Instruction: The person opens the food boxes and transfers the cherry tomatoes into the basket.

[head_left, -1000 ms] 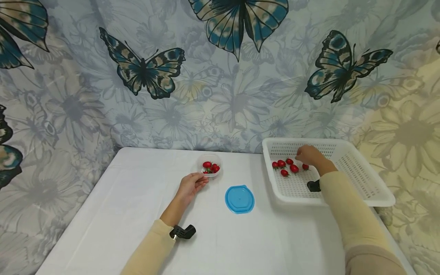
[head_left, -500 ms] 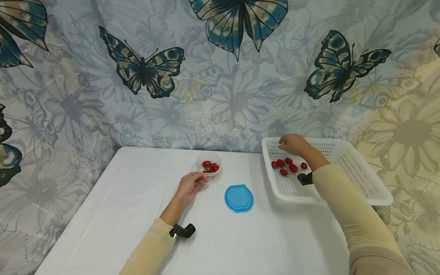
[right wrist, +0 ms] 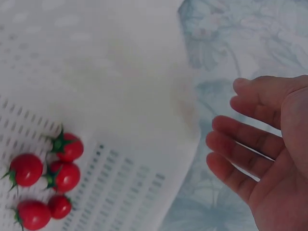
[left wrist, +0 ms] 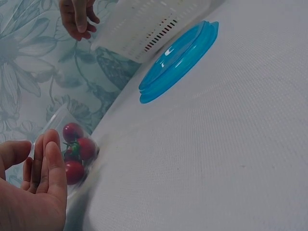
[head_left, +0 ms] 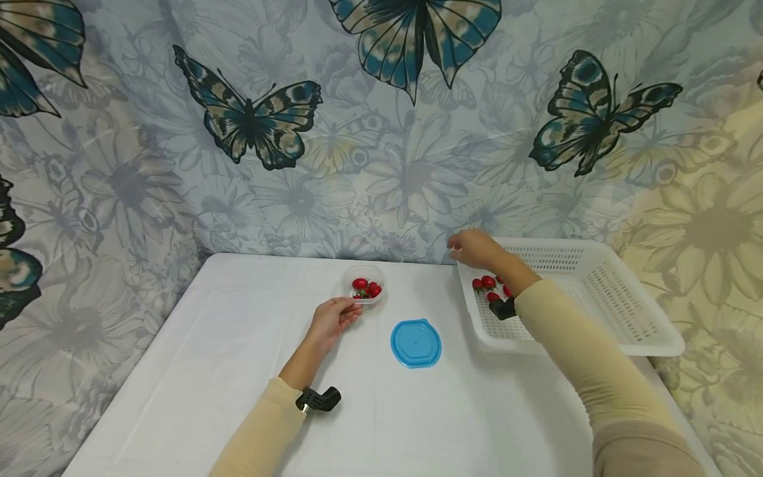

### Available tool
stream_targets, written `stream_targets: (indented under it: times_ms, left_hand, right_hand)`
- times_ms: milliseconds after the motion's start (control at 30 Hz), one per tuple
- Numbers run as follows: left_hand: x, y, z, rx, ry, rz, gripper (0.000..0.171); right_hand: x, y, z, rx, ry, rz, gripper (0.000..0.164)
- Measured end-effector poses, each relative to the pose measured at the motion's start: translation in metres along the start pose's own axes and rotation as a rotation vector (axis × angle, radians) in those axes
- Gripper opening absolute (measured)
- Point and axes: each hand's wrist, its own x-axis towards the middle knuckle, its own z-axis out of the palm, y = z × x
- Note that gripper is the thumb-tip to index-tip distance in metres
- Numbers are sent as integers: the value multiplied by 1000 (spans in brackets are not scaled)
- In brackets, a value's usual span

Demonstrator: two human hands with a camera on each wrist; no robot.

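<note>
In the head view, my left hand is beside a small clear container of red cherry tomatoes, fingertips at its near rim. The left wrist view shows those fingers relaxed, with the thumb apart; whether they touch the container cannot be told. My right hand is raised over the left back corner of a white perforated basket. Its fingers are loosely bent, and nothing shows between them in the right wrist view. Several cherry tomatoes with green stems lie in the basket, partly hidden by my right arm in the head view.
A blue lid lies on the white-covered table between the container and the basket. Behind the table hangs a cloth backdrop printed with butterflies and flowers. The basket's raised walls stand at the right.
My right hand has risen from above the tomatoes in the basket and moved left to the basket's corner. My left hand, the container and the lid have stayed in place.
</note>
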Motion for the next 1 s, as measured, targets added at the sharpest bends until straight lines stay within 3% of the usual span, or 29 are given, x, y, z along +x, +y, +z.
stream_targets:
  times_ms: [433,1000]
  left_hand:
    - [-1,-3,0,-6,-6,3,15]
    - [0,-1,0,0,1,10,14]
  right_hand:
    - [19,-42,12,31,-15,-70,28]
    - [40,-95,24,30,-96,-128,30]
